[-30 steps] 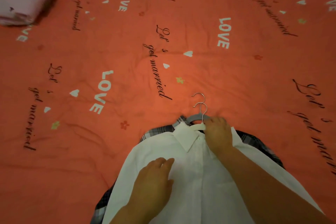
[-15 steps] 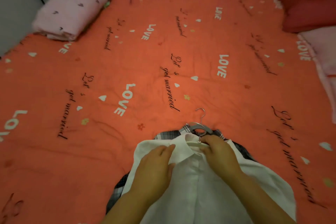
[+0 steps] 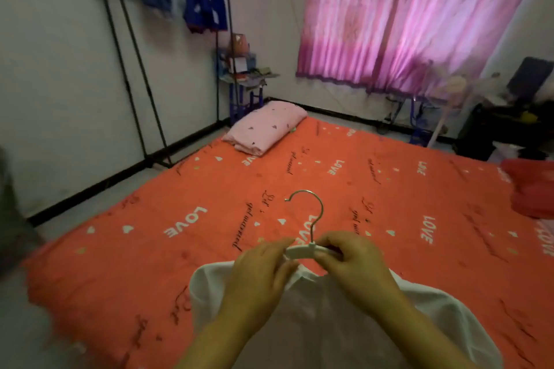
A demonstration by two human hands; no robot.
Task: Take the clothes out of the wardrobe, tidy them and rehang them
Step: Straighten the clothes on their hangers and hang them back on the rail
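Above the near edge of the orange love-print bedspread (image 3: 209, 249), pinching the white plastic hanger with its silver wire hook (image 3: 302, 250) at one arm with the left hand (image 3: 257, 275) and at the other with the right hand (image 3: 350, 260). Holding it level, hook upright, with the thin white shirt (image 3: 329, 323) draping straight below. Probably readying it for the black metal clothes rack (image 3: 120, 39) beyond the far-left corner.

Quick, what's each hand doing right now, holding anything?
Left hand: pinches the white hanger at its left end.
Right hand: grips the same hanger on its right side.
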